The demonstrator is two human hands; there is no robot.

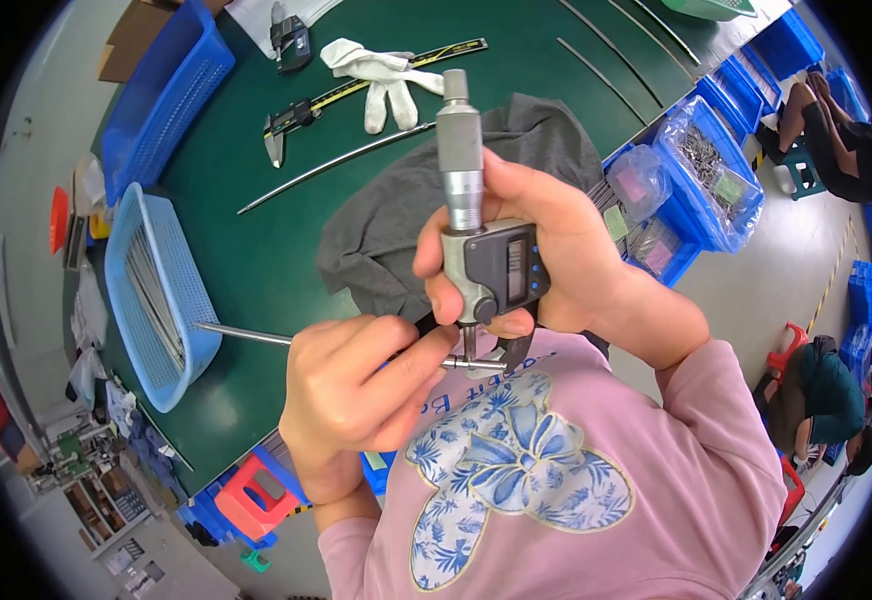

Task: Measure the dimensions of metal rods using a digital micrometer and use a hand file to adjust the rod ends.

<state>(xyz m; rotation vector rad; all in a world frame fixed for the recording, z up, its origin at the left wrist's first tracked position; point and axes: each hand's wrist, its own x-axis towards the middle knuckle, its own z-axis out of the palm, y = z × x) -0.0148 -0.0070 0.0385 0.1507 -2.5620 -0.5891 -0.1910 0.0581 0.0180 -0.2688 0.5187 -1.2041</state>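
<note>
My right hand (546, 235) is closed around a digital micrometer (481, 262), its thimble pointing up and its small display facing me. The fingers of my left hand (361, 385) are closed on a thin metal rod (246, 333). One end of the rod sits at the micrometer's measuring gap, and the other reaches left over the rim of a light blue basket. Whether the jaws touch the rod I cannot tell. Behind my hands a dark grey cloth (386, 225) lies crumpled on the green table (221, 245).
The light blue basket (206, 300) holds several rods. A darker blue bin (161, 110) stands beyond it. A caliper (301, 112), a white glove (376, 75) and loose rods (611, 80) lie on the table. Blue bins with bagged metal parts (701, 160) stand right. Other people (831, 395) sit farther right.
</note>
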